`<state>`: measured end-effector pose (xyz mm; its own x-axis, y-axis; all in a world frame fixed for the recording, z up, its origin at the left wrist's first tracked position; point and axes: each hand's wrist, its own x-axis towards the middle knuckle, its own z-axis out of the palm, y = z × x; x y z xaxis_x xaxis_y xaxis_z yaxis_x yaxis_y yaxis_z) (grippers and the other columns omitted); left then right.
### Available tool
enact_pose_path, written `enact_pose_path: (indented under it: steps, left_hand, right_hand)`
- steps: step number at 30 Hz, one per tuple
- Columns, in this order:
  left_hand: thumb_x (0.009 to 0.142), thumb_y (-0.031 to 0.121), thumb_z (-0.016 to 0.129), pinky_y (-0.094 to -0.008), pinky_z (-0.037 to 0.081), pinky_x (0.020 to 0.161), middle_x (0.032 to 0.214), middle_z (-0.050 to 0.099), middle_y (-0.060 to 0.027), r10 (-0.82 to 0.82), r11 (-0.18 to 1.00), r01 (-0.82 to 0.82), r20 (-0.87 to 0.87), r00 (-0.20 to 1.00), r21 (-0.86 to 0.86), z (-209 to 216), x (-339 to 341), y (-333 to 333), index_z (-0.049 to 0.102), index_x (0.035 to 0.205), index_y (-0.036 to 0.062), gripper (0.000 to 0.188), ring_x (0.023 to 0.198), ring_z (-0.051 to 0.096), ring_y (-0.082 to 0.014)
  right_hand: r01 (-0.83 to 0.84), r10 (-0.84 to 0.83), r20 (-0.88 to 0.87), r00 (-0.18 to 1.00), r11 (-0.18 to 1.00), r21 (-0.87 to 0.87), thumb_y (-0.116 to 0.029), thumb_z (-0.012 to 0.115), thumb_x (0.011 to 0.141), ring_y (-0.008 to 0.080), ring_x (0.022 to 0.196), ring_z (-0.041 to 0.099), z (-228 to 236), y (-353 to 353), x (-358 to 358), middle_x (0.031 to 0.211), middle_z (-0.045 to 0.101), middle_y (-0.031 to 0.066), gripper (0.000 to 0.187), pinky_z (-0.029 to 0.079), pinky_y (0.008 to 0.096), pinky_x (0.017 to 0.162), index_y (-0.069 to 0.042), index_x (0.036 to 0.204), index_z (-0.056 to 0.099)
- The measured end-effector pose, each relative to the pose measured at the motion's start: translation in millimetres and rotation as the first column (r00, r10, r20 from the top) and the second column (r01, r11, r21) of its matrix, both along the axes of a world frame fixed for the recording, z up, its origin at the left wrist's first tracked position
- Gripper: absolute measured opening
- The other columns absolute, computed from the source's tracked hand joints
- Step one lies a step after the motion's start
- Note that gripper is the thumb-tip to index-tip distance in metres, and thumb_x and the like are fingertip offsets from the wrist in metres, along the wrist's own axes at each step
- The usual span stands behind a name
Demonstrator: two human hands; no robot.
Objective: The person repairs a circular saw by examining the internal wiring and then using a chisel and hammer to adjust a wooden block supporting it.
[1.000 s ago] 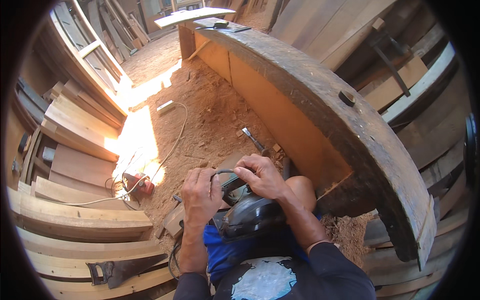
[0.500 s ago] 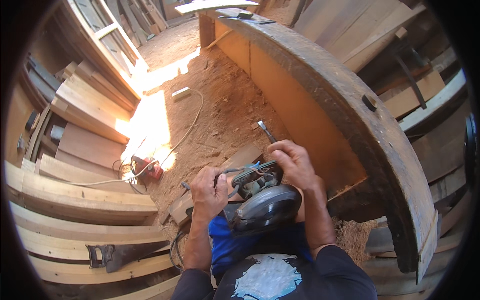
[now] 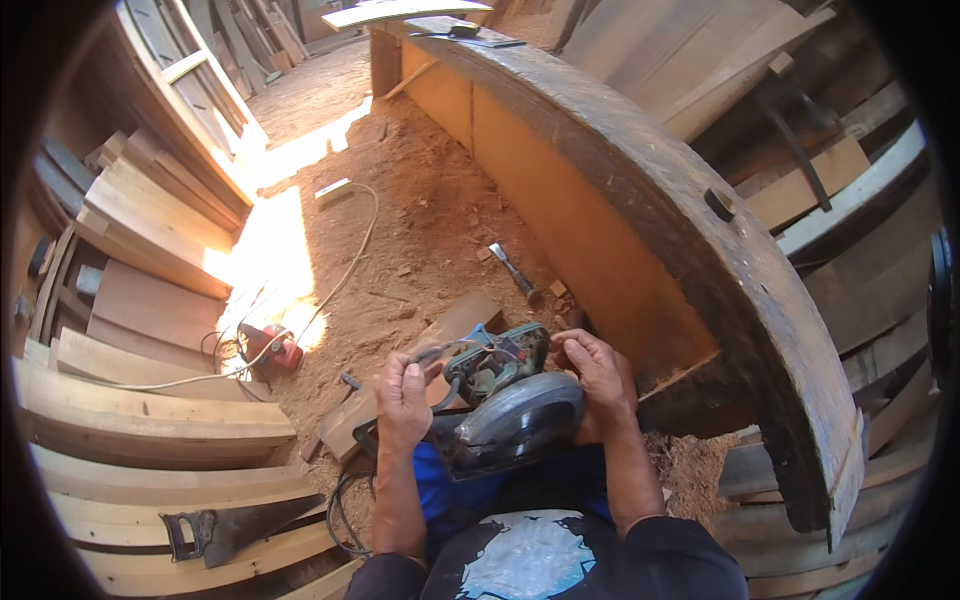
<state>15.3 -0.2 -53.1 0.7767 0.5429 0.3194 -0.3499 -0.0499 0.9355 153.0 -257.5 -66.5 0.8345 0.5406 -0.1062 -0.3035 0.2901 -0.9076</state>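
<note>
A circular saw (image 3: 520, 410) with a dark rounded blade guard rests on my lap. Its green handle housing is open, and thin blue and other wires show inside. At its left side my left hand (image 3: 405, 400) is closed round the dark power cord (image 3: 430, 354) that leads to those wires. My right hand (image 3: 596, 368) is close to the right end of the housing, fingers curled and thumb near the fingertips; whether anything small is between them is hidden. Beyond the saw, a chisel (image 3: 515, 272) lies on the sawdust-covered ground.
A long curved timber piece (image 3: 640, 180) with an orange inner face stands at the right. Stacked planks (image 3: 150, 400) line the left, with a handsaw (image 3: 235, 530) on them. A red power tool (image 3: 270, 348) and a hammer (image 3: 345, 385) lie nearby; a white socket strip (image 3: 333, 190) trails a cord.
The chisel has left my right hand and now lies on the ground. My right hand has come down beside the saw's housing. My left hand still holds the cord.
</note>
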Motion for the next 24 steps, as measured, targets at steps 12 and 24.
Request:
enact_pose_path:
  steps: [12,24]
  left_hand:
    - [0.109,0.020,0.048,-0.0448,0.061,0.090,0.121,0.067,-0.0182,-0.140,0.883,0.196,0.160,0.977,-0.427,-24,-4,-2,0.056,0.110,0.0030,0.019,0.111,0.069,-0.0299]
    - [0.108,0.018,0.047,-0.0456,0.061,0.091,0.120,0.068,-0.0179,-0.134,0.857,0.234,0.241,0.961,-0.459,-25,1,-8,0.057,0.117,0.0036,0.020,0.112,0.067,-0.0277]
  right_hand:
    - [-0.093,0.130,-0.183,0.975,0.976,0.198,-0.020,0.050,0.108,0.0142,0.094,0.066,-49,-4,-5,0.102,0.069,0.0070,0.025,0.055,0.0293,0.087,-0.002,0.115,0.066]
    - [0.129,0.006,0.421,0.907,0.948,-0.292,-0.014,0.058,0.103,0.0086,0.089,0.060,-18,-15,52,0.096,0.068,0.0020,0.019,0.049,0.0260,0.083,-0.001,0.111,0.068]
